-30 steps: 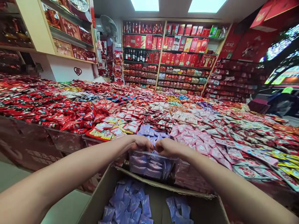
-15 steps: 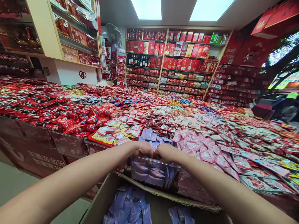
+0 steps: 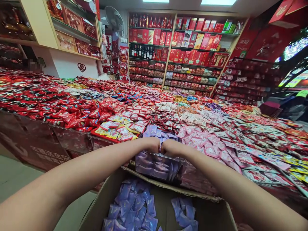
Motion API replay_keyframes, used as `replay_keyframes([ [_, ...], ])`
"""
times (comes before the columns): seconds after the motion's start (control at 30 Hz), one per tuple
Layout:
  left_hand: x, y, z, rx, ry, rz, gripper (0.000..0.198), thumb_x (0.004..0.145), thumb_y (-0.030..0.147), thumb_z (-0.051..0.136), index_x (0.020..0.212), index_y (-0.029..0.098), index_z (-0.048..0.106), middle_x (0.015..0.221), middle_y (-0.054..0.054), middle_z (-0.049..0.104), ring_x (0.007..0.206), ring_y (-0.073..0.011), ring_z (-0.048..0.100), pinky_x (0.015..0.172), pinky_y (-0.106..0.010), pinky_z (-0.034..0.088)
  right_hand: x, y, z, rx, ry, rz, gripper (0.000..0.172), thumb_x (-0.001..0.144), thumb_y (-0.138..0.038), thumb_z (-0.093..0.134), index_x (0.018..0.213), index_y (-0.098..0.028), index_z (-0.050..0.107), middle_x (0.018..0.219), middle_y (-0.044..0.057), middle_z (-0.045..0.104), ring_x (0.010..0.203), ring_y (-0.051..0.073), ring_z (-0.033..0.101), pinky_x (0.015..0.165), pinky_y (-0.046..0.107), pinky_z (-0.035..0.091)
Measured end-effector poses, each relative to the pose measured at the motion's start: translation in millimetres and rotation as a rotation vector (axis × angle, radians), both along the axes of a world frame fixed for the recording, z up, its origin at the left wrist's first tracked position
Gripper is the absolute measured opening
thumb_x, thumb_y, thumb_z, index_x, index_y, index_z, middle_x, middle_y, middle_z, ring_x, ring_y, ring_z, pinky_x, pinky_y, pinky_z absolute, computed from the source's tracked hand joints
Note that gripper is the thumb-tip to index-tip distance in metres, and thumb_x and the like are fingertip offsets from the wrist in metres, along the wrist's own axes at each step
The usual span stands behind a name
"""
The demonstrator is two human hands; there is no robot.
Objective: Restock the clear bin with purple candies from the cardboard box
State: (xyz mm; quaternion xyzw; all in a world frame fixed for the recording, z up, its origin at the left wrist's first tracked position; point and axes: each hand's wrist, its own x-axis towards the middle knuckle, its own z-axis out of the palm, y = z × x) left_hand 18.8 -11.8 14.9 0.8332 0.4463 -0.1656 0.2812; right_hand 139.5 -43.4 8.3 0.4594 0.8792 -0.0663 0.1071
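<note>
My left hand (image 3: 153, 145) and my right hand (image 3: 172, 148) meet knuckle to knuckle over the front of a clear plastic bin (image 3: 157, 156). Both are closed, fingers curled down and out of sight, so whatever they grip is hidden. Purple candy packets (image 3: 154, 131) fill the bin behind and around them, and stacked ones show through its front wall. Below my forearms stands an open cardboard carton (image 3: 166, 184). More purple packets lie inside it, a large heap (image 3: 134, 205) on the left and a smaller group (image 3: 184, 211) on the right.
Pink packets (image 3: 204, 141) adjoin the bin on the right, yellow and white packets (image 3: 120, 128) in a red-rimmed tray on the left. Red packets (image 3: 79, 117) spread farther left. Shelves of bottles and red boxes (image 3: 192, 56) line the back wall.
The view has tipped downward, so more of the carton's inside shows. Both hands stay closed together at the bin, shifted slightly within the picture.
</note>
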Motion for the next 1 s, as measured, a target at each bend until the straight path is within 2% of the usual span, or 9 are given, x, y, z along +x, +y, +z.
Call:
replay_keyframes([
  [0.13,0.7,4.8,-6.6,0.011,0.033,-0.055,0.021,0.083,0.03,0.048,0.083,0.012,0.059,0.08,-0.001,0.061,0.068,-0.0136,0.059,0.063,-0.03,0.048,5.9,-0.4,-1.7,-0.021,0.032,0.004,0.018,0.063,-0.027,0.059,0.075,-0.018,0.069,0.065,0.002,0.066,0.056,0.012,0.053,0.046,0.019,0.031],
  [0.23,0.1,4.1,-5.9,0.002,0.037,-0.094,0.022,0.083,0.03,0.047,0.083,0.012,0.059,0.078,-0.001,0.061,0.065,-0.0126,0.059,0.06,-0.028,0.049,6.4,0.7,-3.1,-0.056,0.035,-0.007,0.021,0.06,-0.033,0.062,0.074,-0.018,0.069,0.063,0.002,0.065,0.052,0.011,0.051,0.044,0.019,0.029],
  [0.47,-15.3,0.8,13.8,0.042,0.062,-0.142,0.017,0.081,0.026,0.052,0.085,0.011,0.058,0.078,0.0,0.061,0.066,-0.0132,0.058,0.059,-0.028,0.048,3.6,0.7,0.7,-0.157,0.092,-0.033,0.02,0.056,-0.03,0.065,0.067,-0.014,0.069,0.056,0.002,0.063,0.05,0.011,0.049,0.043,0.019,0.03],
  [0.6,-19.2,5.2,15.6,0.055,0.177,-0.131,0.015,0.082,0.025,0.051,0.082,0.012,0.059,0.079,-0.001,0.061,0.068,-0.0127,0.058,0.062,-0.029,0.048,8.7,-1.0,4.1,-0.164,0.211,-0.091,0.019,0.064,-0.024,0.056,0.076,-0.014,0.067,0.063,0.002,0.064,0.051,0.009,0.052,0.044,0.017,0.034],
  [0.77,-14.9,2.1,17.9,0.003,0.258,-0.126,0.019,0.084,0.028,0.047,0.084,0.012,0.058,0.076,-0.001,0.061,0.063,-0.0112,0.058,0.06,-0.028,0.048,13.3,-2.0,6.3,-0.215,0.309,-0.16,0.025,0.068,-0.03,0.052,0.083,-0.015,0.065,0.064,0.001,0.063,0.042,0.006,0.051,0.039,0.014,0.037],
  [0.9,-15.6,1.7,22.5,-0.032,0.218,-0.11,0.021,0.084,0.029,0.047,0.083,0.012,0.058,0.073,0.0,0.061,0.059,-0.0103,0.057,0.057,-0.027,0.048,7.3,0.1,2.8,-0.216,0.314,-0.171,0.022,0.067,-0.025,0.052,0.081,-0.016,0.066,0.062,0.001,0.063,0.04,0.006,0.049,0.037,0.014,0.036],
  [1.0,-19.4,-3.0,38.0,0.013,0.111,-0.104,0.014,0.075,0.025,0.058,0.074,0.012,0.063,0.059,0.001,0.06,0.053,-0.0121,0.056,0.055,-0.026,0.046,-1.2,1.7,1.4,-0.198,0.305,-0.155,0.021,0.062,-0.022,0.055,0.077,-0.017,0.067,0.06,0.001,0.064,0.043,0.008,0.05,0.038,0.015,0.036],
])
